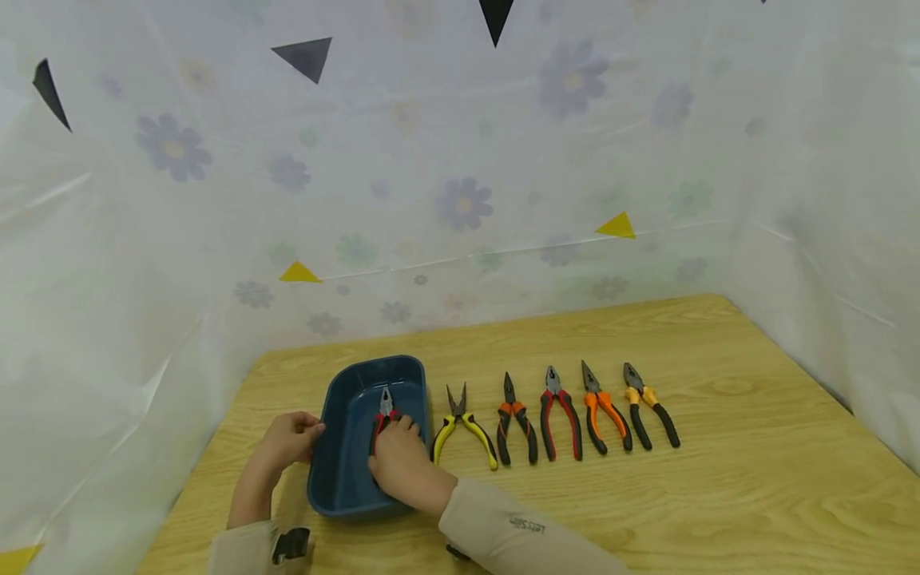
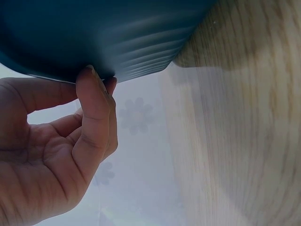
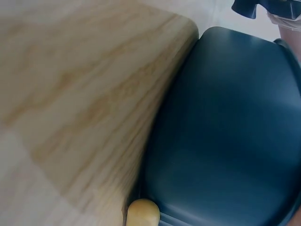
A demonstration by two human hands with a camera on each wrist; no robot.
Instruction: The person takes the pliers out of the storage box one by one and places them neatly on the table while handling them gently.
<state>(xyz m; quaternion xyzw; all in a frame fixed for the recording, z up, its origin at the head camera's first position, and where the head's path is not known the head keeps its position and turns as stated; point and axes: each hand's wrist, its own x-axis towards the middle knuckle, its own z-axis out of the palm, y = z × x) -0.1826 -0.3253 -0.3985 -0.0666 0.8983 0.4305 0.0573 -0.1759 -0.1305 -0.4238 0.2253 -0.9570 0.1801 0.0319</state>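
A dark blue plastic tray [image 1: 345,487] stands on the left part of the table. My left hand [image 1: 286,441] pinches its left rim between thumb and fingers; the left wrist view shows this hand [image 2: 61,136] at the tray's edge [image 2: 141,42] up close. Inside the tray lie red-and-black combination pliers [image 1: 386,402], jaws pointing away from me. Over their handles is my right hand [image 1: 406,463], gripping them, and it hides most of the handles. The right wrist view is filled by the tray's outer wall [image 3: 225,122]; the right hand's grip is out of sight there.
Right of the tray lie yellow-and-black needle-nose pliers [image 1: 446,431], then orange-and-black pliers [image 1: 503,431], red-and-black combination pliers [image 1: 548,415], orange needle-nose pliers [image 1: 595,407] and yellow-orange-and-black pliers [image 1: 636,411], all in a row on the wooden table [image 1: 740,447]. Flower-patterned sheeting [image 1: 402,184] surrounds the table.
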